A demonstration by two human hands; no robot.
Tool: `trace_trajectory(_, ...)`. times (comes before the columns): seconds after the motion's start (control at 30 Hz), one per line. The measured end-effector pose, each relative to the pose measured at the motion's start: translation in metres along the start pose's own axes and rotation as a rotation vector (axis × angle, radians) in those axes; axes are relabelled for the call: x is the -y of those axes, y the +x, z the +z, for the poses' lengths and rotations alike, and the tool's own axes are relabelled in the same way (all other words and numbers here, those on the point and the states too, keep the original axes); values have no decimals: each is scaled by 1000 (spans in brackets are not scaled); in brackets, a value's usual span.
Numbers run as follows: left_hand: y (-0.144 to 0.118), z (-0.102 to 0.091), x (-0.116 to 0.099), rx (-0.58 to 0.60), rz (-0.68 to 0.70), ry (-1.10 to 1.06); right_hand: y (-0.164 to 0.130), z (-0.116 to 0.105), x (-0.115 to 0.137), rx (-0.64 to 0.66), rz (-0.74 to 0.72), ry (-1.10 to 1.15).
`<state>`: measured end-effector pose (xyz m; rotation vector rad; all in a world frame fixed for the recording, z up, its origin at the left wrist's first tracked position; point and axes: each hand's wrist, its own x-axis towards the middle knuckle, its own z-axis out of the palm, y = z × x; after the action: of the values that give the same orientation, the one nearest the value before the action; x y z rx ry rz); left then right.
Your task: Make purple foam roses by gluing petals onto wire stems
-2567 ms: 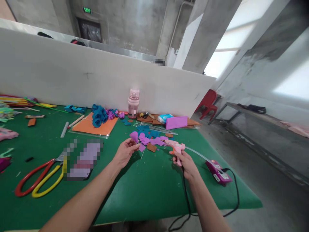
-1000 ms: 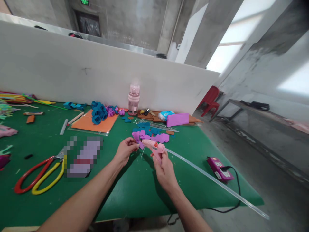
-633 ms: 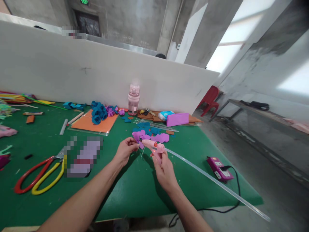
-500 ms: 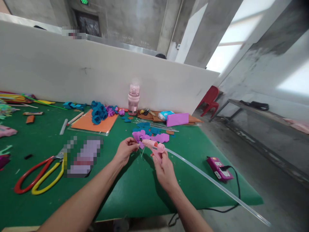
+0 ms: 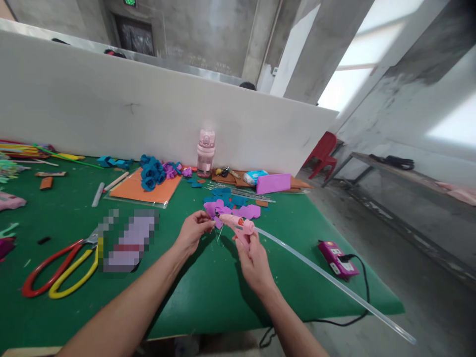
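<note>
My right hand (image 5: 255, 263) is wrapped round the handle of a pink hot glue gun (image 5: 243, 226). A long clear glue stick (image 5: 316, 270) runs out of the gun's back and past the table's right front edge. The nozzle points left, close to the fingertips of my left hand (image 5: 192, 232). Those fingers are pinched on a purple felt piece (image 5: 210, 208); whether the nozzle touches it I cannot tell. Thin pale strands hang below the fingertips. Just behind lie loose purple felt pieces (image 5: 249, 212) and blue felt pieces (image 5: 238, 201).
Large scissors (image 5: 70, 260) with red and yellow handles lie left, beside a blurred purple object (image 5: 130, 243). Blue felt flowers (image 5: 151, 172) rest on orange sheets (image 5: 148, 193). A pink bottle (image 5: 206, 153) stands by the white partition (image 5: 167, 109). A purple power strip (image 5: 338, 260) with a cable sits right.
</note>
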<state>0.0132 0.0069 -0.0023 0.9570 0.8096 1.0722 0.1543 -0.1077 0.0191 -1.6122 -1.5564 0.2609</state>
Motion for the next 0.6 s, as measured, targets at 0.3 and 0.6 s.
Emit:
trace_trajectory(0.3,-1,2,-2,-9,-4,0,0,0,0,5,2,8)
trace_trajectory(0.6,-1,1,-1,1,0,2,0,0,0,6,-3,4)
